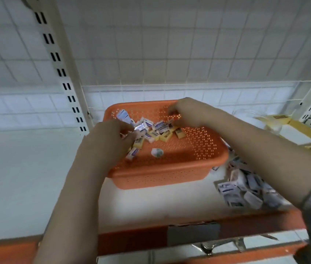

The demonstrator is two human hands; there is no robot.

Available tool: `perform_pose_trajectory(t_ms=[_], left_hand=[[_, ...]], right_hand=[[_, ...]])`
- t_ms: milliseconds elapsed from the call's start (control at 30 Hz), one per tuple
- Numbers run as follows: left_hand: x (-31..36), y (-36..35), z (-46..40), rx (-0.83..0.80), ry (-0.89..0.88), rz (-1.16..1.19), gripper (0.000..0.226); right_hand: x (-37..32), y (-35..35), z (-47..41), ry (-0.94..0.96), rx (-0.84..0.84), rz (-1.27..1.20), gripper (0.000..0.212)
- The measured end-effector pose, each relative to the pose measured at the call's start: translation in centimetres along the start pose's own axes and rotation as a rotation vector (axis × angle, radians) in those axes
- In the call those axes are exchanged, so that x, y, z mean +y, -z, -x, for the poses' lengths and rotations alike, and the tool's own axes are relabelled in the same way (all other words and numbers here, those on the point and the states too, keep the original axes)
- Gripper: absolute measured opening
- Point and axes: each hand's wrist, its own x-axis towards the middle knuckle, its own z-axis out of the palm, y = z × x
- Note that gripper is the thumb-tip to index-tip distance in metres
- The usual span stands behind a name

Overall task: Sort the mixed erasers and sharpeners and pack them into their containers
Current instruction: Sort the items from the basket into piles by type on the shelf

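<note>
Hands sorting wrapped erasers in an orange basket.

Left hand (pixel 111 136) is curled on wrapped pieces at the pile's 9 o'clock edge; right hand (pixel 184 113) is pinched at 2 o'clock, its contents unclear. Erasers (pixel 156 130) lie between both within the basket (pixel 170 174); a round white piece (pixel 157 152), at 6 o'clock, lies nearer the left hand.

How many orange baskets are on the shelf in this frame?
1. The orange basket sits mid-shelf, holding the mixed pile; both hands reach into it. A separate pile of wrapped packets lies outside, to its right.
</note>
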Motion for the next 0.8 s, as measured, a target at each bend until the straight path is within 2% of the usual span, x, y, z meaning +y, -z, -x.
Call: perform_pose_trajectory(t_ms=[100,200,267,367,567,667,800], left_hand=[[-0.2,-0.1,0.0,-0.015,-0.013,-0.019,0.029],[-0.4,0.0,0.0,-0.019,-0.034,-0.033,0.031],[-0.6,0.0,0.2,-0.024,-0.039,-0.035,0.032],[-0.9,-0.2,0.3,-0.022,-0.050,-0.043,0.033],[-0.8,0.1,0.0,-0.052,-0.077,-0.061,0.031],[-0.7,0.8,-1.6,-0.143,-0.118,-0.062,0.029],[-0.2,0.3,-5.4,-0.300,-0.252,-0.098,0.024]], right_hand=[[-0.3,-1.6,-2.7,0.083,-0.111,0.152,0.027],[-0.9,-2.7,-3.7,0.085,-0.176,0.256,0.013],[-1.1,-3.0,-4.1,0.036,-0.168,0.253,0.010],[-1.1,-3.5,-4.7,0.002,-0.133,0.222,0.020],[-0.7,-2.7,-4.3,0.052,-0.094,0.231,0.016],[0.1,-0.6,-2.7,0.030,-0.018,0.087,0.021],[1.1,1.1,2.5,-0.107,0.275,-0.285,0.018]])
